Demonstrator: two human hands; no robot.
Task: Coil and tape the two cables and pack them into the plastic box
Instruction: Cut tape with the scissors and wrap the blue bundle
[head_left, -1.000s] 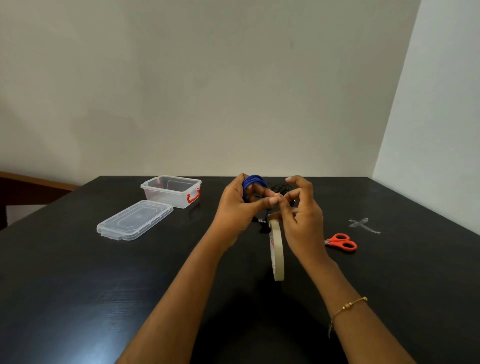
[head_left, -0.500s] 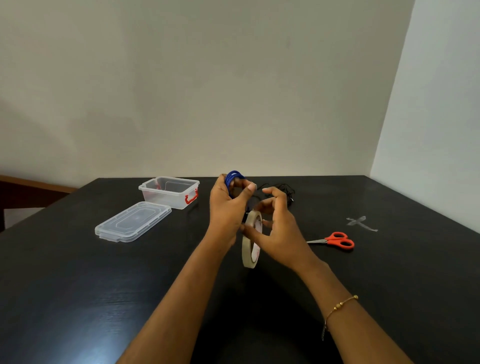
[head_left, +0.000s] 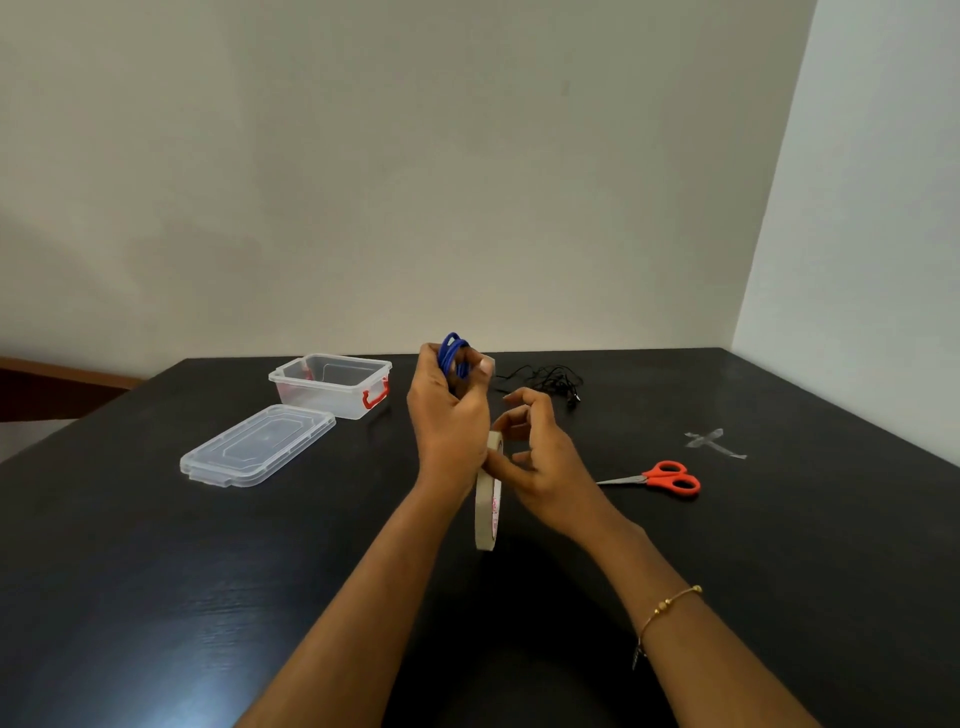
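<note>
1. Left hand (head_left: 448, 415) grips a coiled blue cable (head_left: 454, 354) above the table (head_left: 156, 571).
2. Right hand (head_left: 540, 462) holds the tape roll (head_left: 487, 512) with curled fingers.
3. Black cable (head_left: 550, 382) lies at one o'clock; open box (head_left: 332, 384) at ten o'clock.

The desk (head_left: 156, 571) is dark wood-grain with a faint sheen. The plastic box (head_left: 332, 384) and its lid (head_left: 257, 446) are clear glossy plastic, with red plastic latches (head_left: 375, 399). The scissors (head_left: 655, 478) have bare metal blades and glossy orange plastic handles. The tape roll (head_left: 487, 512) looks matt beige. The blue cable (head_left: 453, 354) is smooth-coated.
</note>
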